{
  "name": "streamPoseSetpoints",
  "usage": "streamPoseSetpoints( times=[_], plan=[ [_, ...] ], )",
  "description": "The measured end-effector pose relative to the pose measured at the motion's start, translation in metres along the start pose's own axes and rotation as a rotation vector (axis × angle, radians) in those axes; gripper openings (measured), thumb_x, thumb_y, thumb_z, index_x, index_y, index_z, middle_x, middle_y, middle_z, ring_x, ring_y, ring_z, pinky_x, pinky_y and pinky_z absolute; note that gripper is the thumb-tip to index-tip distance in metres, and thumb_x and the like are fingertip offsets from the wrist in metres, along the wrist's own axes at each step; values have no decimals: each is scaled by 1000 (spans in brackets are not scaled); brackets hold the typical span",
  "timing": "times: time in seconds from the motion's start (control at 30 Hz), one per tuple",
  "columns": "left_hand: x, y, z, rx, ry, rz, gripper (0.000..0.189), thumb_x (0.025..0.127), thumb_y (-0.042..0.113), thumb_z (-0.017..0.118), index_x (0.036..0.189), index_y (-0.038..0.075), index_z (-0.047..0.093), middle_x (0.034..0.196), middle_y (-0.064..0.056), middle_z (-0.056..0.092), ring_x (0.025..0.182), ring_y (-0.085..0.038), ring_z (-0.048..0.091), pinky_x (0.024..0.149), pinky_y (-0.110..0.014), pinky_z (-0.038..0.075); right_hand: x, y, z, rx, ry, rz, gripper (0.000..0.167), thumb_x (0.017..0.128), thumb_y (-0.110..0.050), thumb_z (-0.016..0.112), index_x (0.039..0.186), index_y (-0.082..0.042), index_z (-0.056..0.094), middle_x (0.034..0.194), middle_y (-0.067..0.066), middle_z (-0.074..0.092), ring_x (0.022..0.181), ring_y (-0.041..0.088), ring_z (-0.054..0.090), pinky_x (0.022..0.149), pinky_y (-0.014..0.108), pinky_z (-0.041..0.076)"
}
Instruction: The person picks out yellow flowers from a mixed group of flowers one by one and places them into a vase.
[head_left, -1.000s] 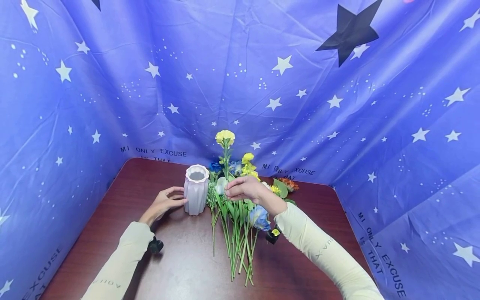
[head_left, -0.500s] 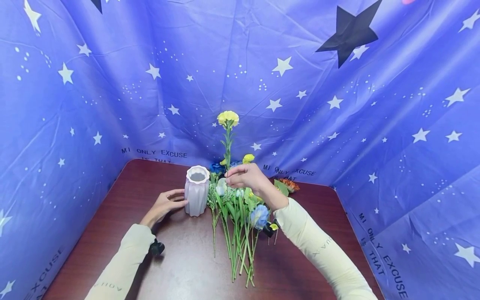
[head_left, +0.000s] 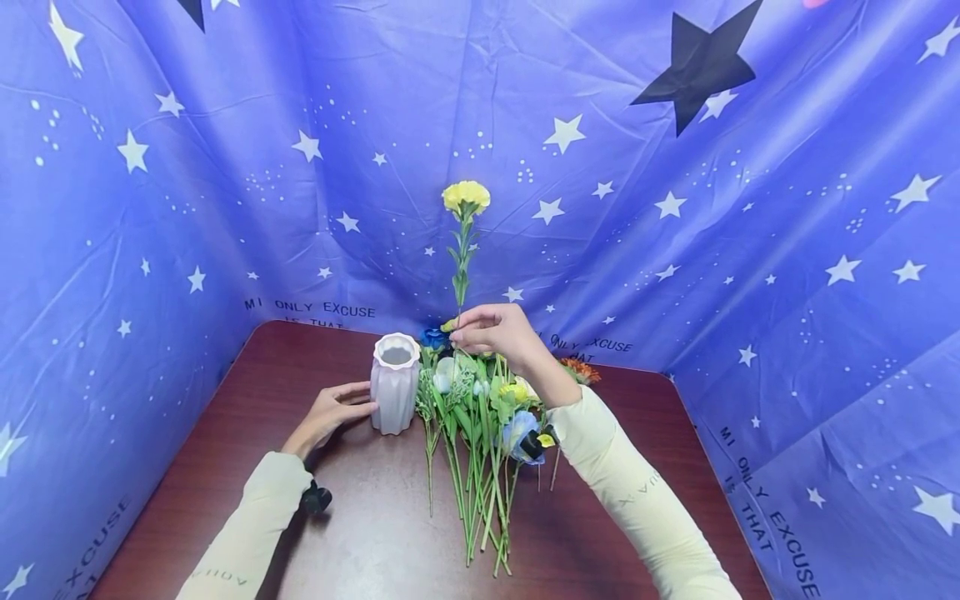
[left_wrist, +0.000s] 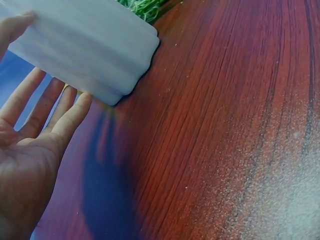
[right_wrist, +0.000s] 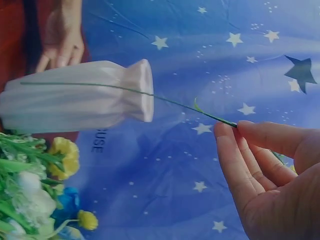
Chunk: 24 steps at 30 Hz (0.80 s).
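A yellow carnation stands upright above the flower pile, its thin stem pinched between thumb and fingertips of my right hand. In the right wrist view the bare lower stem runs past the fingers and overlaps the vase. The pale lilac, fluted vase with a scalloped rim stands upright on the table, its mouth facing up. My left hand rests its fingertips and thumb against the vase's left side; in the left wrist view its fingers are mostly straight.
Right of the vase lies a pile of cut-stem flowers, with green stems pointing toward me. Among them are a light blue bloom and an orange bloom. The brown wooden table is enclosed by a blue star-printed cloth.
My right hand has risen with the carnation, lifting its head well above the pile and slightly to the right. The left hand and the vase have stayed in place.
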<state>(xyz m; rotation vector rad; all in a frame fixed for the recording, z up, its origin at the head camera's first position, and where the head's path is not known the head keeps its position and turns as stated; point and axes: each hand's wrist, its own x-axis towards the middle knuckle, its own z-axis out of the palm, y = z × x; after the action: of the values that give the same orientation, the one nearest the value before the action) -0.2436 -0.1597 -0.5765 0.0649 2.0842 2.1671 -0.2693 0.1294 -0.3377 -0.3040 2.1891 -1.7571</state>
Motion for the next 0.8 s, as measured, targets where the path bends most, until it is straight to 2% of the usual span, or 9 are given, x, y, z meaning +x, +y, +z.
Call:
streamPoseSetpoints(
  times=[0.27,0.57,0.8],
  plan=[
    [-1,-2,1,-19,5,16,62,86,1,79,139,-15,51,135,-36,58,100,2,67,89,-16,56,3,-18,-4,-15,56,-129,24,85,2,78,107,9,71,85,6,78,76,17,75,79,35,65],
    [0,-3,0,-24,-7,7,63,88,3,78,142,-14,49,137,-35,56,103,2,66,91,-16,55,9,-34,3,11,82,-289,24,86,3,77,107,12,69,87,5,79,77,14,74,79,33,64],
    [1,-4,0,-28,-8,-5,64,87,4,79,142,-13,50,138,-34,56,103,0,67,92,-18,56,18,-38,7,57,107,-363,21,85,7,76,105,13,69,86,0,78,76,13,73,76,29,64]
  ],
)
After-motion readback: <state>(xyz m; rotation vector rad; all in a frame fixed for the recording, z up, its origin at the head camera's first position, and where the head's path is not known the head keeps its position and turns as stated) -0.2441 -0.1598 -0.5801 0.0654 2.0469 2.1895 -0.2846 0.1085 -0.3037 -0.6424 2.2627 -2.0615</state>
